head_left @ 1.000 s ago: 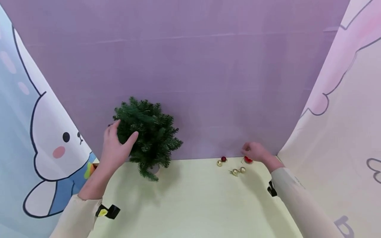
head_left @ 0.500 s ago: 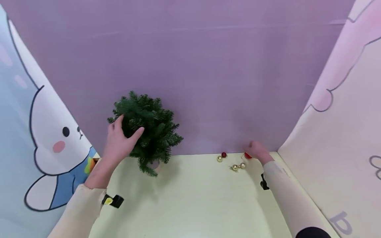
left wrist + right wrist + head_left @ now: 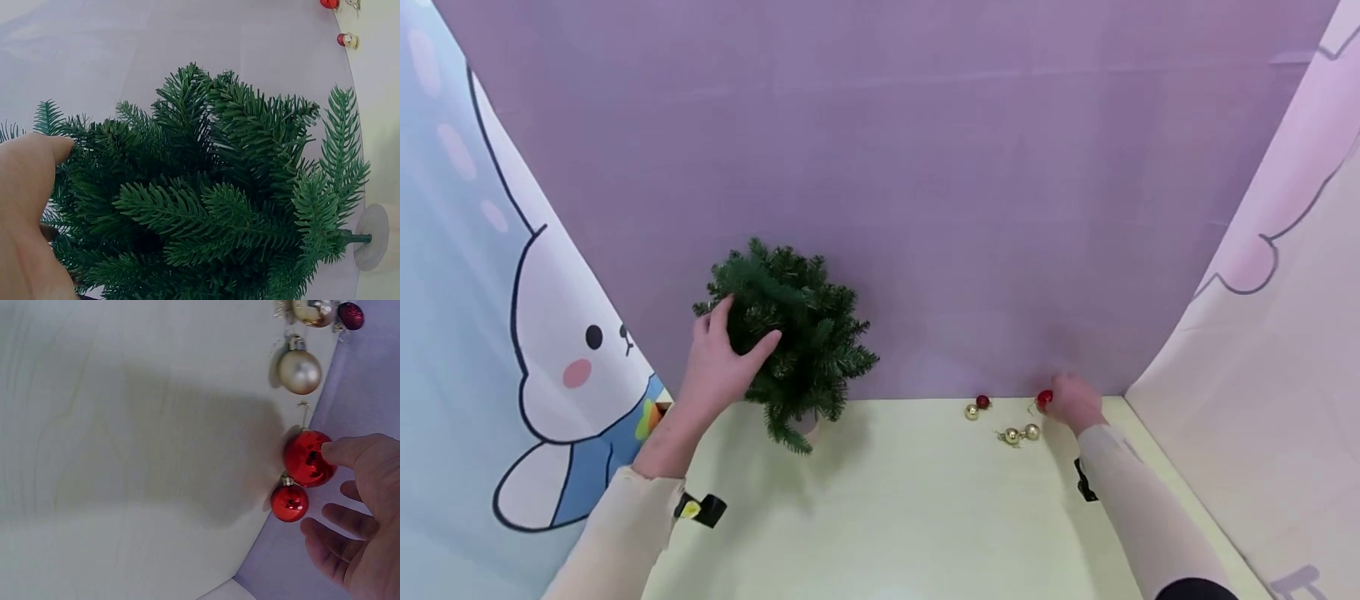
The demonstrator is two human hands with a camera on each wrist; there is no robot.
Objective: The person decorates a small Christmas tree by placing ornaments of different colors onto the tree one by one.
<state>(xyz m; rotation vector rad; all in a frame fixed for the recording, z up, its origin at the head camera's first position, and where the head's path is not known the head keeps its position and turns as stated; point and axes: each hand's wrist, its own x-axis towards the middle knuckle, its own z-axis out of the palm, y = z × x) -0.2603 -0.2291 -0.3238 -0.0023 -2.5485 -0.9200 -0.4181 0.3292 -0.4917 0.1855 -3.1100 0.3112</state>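
My left hand (image 3: 721, 367) is at the left side of a small artificial Christmas tree (image 3: 812, 321), fingers and thumb spread in a wide curve against its upper branches. In the left wrist view the thumb (image 3: 59, 149) lies at the needles; the other fingers are mostly hidden. At the table's back right, my right hand (image 3: 1077, 406) is beside a large shiny red bauble (image 3: 303, 464). Its thumb overlaps the bauble in the right wrist view, with the other fingers apart and loosely bent. A smaller red bauble (image 3: 289, 504) lies against the large one.
Gold baubles (image 3: 1012, 435) and a dark red one (image 3: 982, 402) lie left of the right hand. The tree's round base (image 3: 373, 237) stands on the pale table (image 3: 925, 508). A purple cloth (image 3: 955, 200) rises behind, with printed cloths at both sides.
My right hand has come down and shifted right of the red bauble, which shows more fully. My left hand has moved slightly further over the tree. The head view has shifted a little.
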